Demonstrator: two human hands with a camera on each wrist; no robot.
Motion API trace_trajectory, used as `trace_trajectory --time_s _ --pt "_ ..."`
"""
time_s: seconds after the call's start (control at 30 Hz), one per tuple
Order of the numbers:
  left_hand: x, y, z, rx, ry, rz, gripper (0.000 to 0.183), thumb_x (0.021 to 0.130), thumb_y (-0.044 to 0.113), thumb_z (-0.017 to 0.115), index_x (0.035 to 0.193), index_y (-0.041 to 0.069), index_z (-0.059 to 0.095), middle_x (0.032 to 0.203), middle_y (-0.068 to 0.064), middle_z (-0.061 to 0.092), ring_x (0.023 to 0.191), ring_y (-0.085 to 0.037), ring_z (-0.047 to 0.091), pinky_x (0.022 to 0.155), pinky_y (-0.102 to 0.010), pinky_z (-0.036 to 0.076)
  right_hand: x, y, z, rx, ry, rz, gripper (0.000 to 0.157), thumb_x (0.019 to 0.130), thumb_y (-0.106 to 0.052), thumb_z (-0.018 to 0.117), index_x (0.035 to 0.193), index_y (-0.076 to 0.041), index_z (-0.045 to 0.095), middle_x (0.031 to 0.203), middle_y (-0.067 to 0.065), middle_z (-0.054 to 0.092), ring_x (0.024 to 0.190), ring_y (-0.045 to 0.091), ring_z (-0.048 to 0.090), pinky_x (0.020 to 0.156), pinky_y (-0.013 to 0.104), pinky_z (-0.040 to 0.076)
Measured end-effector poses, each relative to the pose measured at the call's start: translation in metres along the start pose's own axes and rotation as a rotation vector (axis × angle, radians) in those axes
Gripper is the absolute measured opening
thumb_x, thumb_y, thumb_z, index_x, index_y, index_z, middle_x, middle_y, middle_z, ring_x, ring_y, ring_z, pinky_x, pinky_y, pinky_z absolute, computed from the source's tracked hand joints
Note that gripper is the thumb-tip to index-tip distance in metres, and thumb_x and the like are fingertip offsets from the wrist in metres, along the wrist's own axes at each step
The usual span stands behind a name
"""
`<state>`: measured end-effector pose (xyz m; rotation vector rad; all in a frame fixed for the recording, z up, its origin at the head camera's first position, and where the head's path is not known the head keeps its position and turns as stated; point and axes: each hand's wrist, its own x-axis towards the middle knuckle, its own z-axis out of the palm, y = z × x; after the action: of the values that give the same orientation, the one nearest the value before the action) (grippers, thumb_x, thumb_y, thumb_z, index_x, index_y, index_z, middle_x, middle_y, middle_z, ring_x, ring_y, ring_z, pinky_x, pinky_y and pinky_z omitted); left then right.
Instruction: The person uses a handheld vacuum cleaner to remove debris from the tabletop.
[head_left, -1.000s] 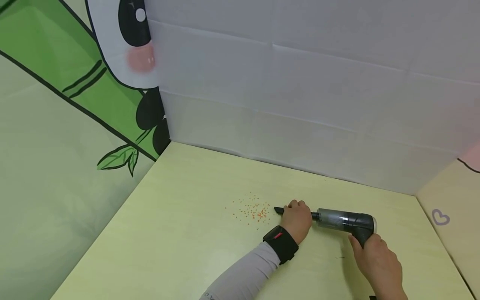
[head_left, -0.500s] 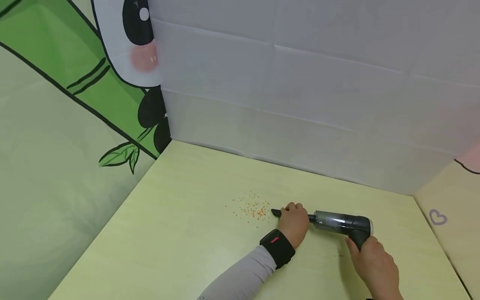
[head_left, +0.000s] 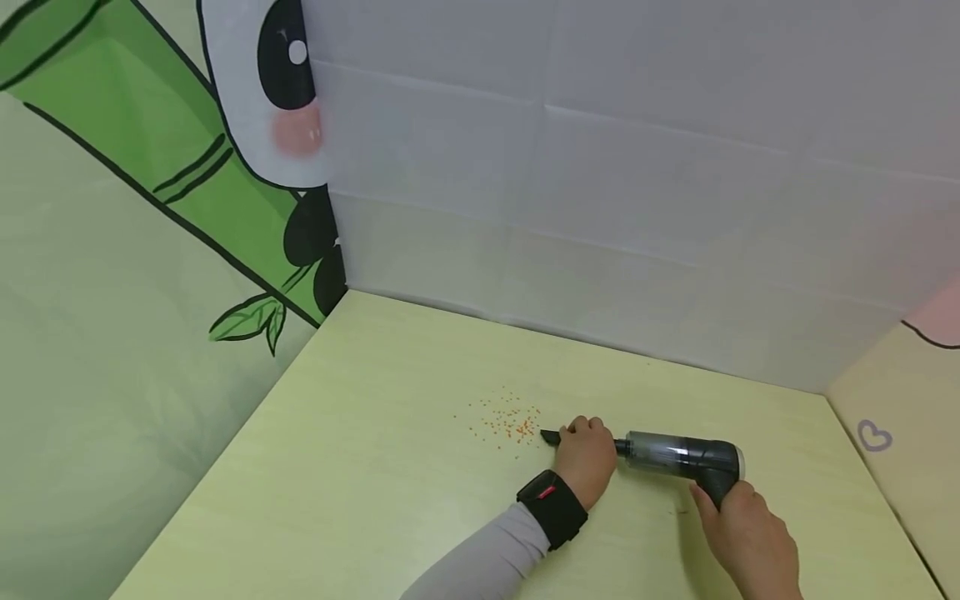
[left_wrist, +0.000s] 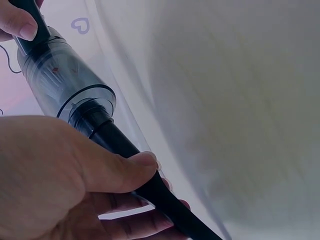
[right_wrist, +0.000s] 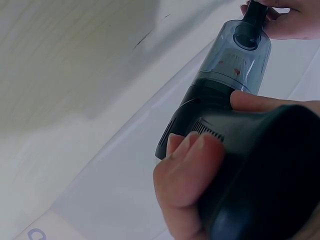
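A black handheld vacuum cleaner (head_left: 663, 452) with a clear dust cup is held between both hands. My right hand (head_left: 752, 537) grips its handle, the fingers wrapped round it in the right wrist view. Thumb and fingers of my left hand (head_left: 585, 461) hold the narrow black nozzle (left_wrist: 117, 140) in front of the cup. The nozzle's tip lies at the right edge of scattered orange crumbs (head_left: 517, 425) on the table. Inside the clear dust cup (right_wrist: 235, 62) a few reddish bits show.
The pale yellow table (head_left: 337, 483) meets a white wall covering (head_left: 585, 208) at the back. On the left is a wall panel (head_left: 97, 375) printed with bamboo and an animal face. A small dark mark (right_wrist: 143, 39) lies on the tabletop near the vacuum.
The vacuum and both hands have shifted slightly left, bringing the nozzle tip closer to the orange crumbs. Both hands keep their hold. The head view has also shifted a little.
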<state>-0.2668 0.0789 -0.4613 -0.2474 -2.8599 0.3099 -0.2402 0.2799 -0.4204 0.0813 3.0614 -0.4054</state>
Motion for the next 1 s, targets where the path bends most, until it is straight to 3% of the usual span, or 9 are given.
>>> trace_trajectory --time_s 0.37,1.0 --pt "-0.008 -0.001 0.001 -0.005 0.019 0.011 0.018 0.092 0.031 0.056 0.101 0.018 0.065 0.094 -0.003 0.057 0.087 -0.02 0.056 0.076 -0.031 0.053 -0.005 0.0 0.003 0.006 -0.033 0.021 0.079 0.086 -0.067 0.038 0.083 0.011 0.045 0.062 0.013 0.048 0.049 0.025 0.047 0.038 0.038 0.039" --pt "-0.029 -0.008 -0.007 0.047 0.078 0.023 0.016 0.09 0.031 0.058 0.093 0.018 0.067 0.086 -0.002 0.057 0.08 -0.019 0.057 0.069 -0.029 0.054 -0.02 -0.003 0.007 -0.004 0.009 0.009 0.078 0.085 -0.066 0.042 0.082 0.012 0.047 0.062 0.015 0.05 0.048 0.027 0.05 0.039 0.042 0.041"
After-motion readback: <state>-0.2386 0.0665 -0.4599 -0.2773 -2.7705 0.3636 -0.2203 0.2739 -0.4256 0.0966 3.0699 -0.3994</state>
